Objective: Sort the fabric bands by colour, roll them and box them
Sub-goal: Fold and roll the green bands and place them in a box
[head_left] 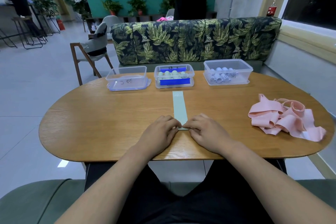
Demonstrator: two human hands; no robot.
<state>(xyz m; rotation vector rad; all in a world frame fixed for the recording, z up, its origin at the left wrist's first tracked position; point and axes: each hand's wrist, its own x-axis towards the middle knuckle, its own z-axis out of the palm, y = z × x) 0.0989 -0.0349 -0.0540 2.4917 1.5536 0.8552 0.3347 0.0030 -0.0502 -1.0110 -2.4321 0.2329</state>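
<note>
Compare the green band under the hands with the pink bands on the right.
The green band is pale green; the pink bands are pink. The green band lies flat and straight, one strip pointing at the middle box; the pink bands sit in a tangled heap. The left hand and right hand pinch the green band's near end; nothing touches the pink bands. Both lie unboxed on the table.
</note>
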